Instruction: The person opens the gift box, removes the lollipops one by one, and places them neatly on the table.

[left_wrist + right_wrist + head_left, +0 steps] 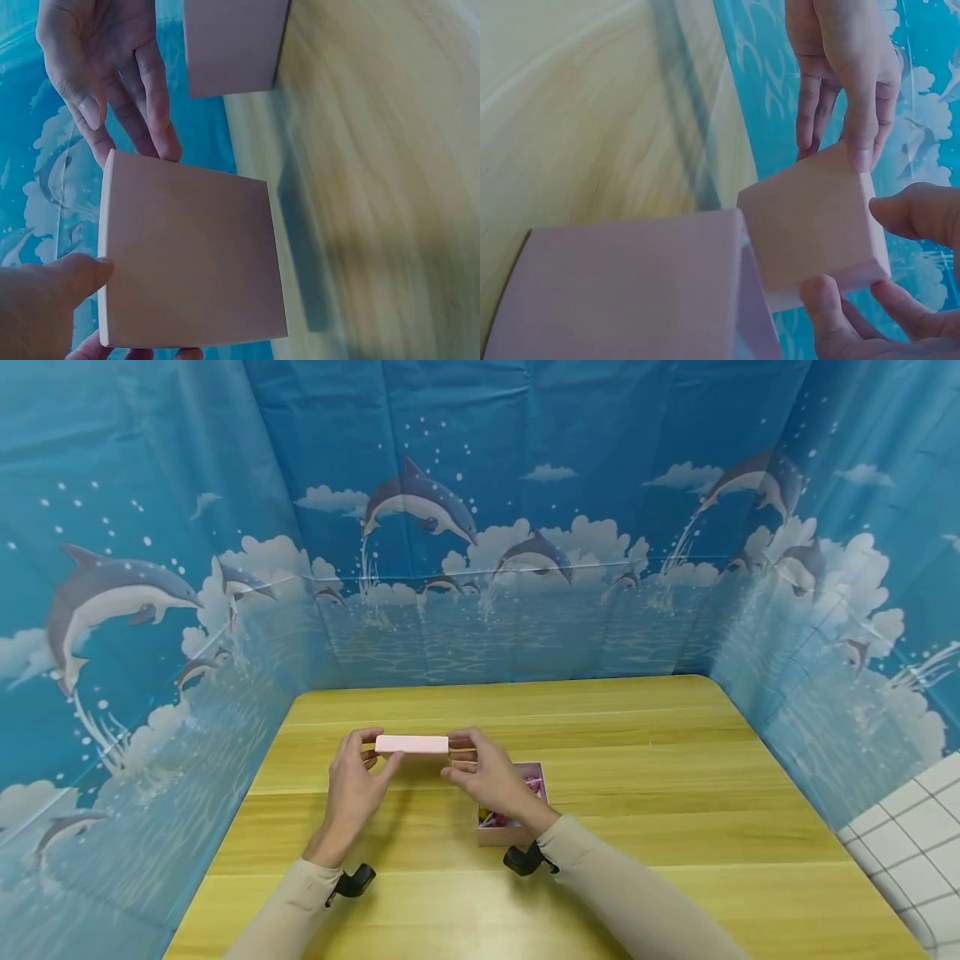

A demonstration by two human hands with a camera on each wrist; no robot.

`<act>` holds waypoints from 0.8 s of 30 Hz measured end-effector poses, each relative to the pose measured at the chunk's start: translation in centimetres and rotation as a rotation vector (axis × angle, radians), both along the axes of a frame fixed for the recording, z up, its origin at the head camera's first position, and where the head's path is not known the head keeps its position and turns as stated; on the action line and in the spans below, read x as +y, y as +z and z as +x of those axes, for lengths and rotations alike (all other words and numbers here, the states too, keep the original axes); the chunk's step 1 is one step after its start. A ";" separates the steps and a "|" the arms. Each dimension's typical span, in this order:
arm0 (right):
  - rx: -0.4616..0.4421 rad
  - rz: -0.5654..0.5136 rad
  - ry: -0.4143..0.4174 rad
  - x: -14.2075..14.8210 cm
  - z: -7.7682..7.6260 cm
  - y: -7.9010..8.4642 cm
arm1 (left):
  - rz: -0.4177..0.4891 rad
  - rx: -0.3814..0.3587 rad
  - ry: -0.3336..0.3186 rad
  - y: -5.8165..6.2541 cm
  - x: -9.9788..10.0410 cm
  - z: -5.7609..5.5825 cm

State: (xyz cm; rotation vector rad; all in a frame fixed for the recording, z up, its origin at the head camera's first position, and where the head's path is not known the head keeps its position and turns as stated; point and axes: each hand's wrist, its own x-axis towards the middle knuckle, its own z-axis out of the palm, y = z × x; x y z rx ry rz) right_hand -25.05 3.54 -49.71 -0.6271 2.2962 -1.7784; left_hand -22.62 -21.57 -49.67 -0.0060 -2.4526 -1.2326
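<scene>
A flat, square pink box lid [412,744] is held up above the table. My left hand [356,787] grips its left side, with the thumb on the near edge and the fingers beneath and behind. In the left wrist view the lid [187,255] shows one plain broad face. My right hand [489,778] is at the lid's right end, its fingertips right at the edge and its thumb standing apart from it. Under the right wrist stands an open pink box [504,837] holding small colourful pieces, some with thin white sticks. The right hand and forearm hide part of it.
The yellow wood-grain table [637,777] lies under both arms. A blue dolphin-print curtain [480,635] surrounds its back and sides. White tiles [911,835] show at the lower right. Each wrist wears a black camera mount [354,882].
</scene>
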 end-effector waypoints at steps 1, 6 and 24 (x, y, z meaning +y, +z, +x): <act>-0.005 0.003 0.001 -0.1 0.0 -0.1 | -0.003 -0.012 0.002 -0.1 -0.2 0.0; -0.019 0.037 0.002 -0.4 0.2 -0.4 | -0.008 -0.067 -0.009 -0.4 -0.8 0.3; -0.043 0.142 0.079 -0.4 0.4 -0.7 | -0.077 -0.154 -0.049 -1.7 -2.4 0.7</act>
